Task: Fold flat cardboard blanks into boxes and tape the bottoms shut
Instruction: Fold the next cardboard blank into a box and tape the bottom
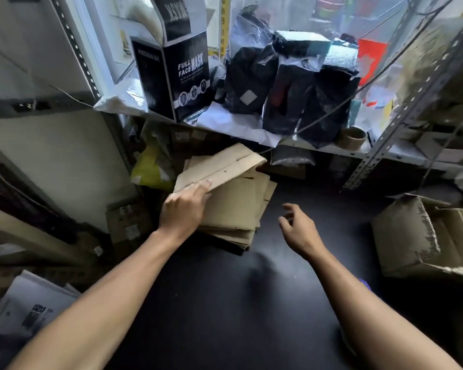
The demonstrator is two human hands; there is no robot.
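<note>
Appeared as two bare limbs only. Took the form, on one side, of a long, slim, bare left forearm (pixel 104 295), smooth and uncovered along its whole visible length, narrowing toward the wrist. Took the same form on the other side: a bare right forearm (pixel 358 303) of like build, swollen wide at the lower edge by the wide-angle lens and tapering likewise. Ended in a bare left hand (pixel 183 209), knuckles ridged across the back, one short pale nail just visible at a fingertip. Ended opposite in a bare right hand (pixel 300 231), with slender fingers. Looked too soft and blurred for finer marks.
</note>
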